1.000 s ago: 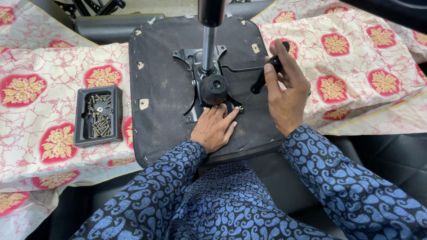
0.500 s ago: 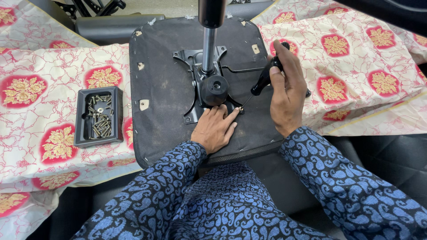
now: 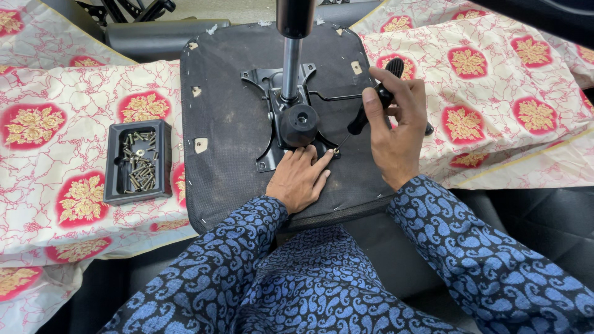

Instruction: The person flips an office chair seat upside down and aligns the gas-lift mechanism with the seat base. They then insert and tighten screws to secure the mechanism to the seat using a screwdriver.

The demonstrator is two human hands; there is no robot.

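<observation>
The right hand [image 3: 399, 133] is closed around the black handle of a screwdriver [image 3: 370, 105], fingers wrapped over it and the thumb along its side. The thin shaft slants down and left to a small screw [image 3: 336, 150] at the corner of the black metal mounting plate [image 3: 272, 117]. The left hand [image 3: 301, 176] lies flat and open on the underside of the chair seat [image 3: 229, 130], its fingertips [image 3: 324, 158] touching the plate's edge just beside the screw; it grips nothing.

The screw itself is tiny and hard to make out, and the shaft's tip is hard to tell from it. The chrome column [image 3: 289, 62] rising from the plate is cut off at the top edge, as is its black sleeve. A thin bent lever [image 3: 334, 96] runs from the plate toward the right hand and vanishes behind it.

The seat underside is dark, dusty fabric, stapled along its edges, with small pale patches. A round black knob [image 3: 299, 122] sits at the column's base. To the left, well apart, a rectangular black plastic tray [image 3: 112, 164] holds loose dull metal screws. Everything rests on a cream cloth [image 3: 55, 124] printed with red and gold medallions. Both sleeves are dark with blue paisley.
</observation>
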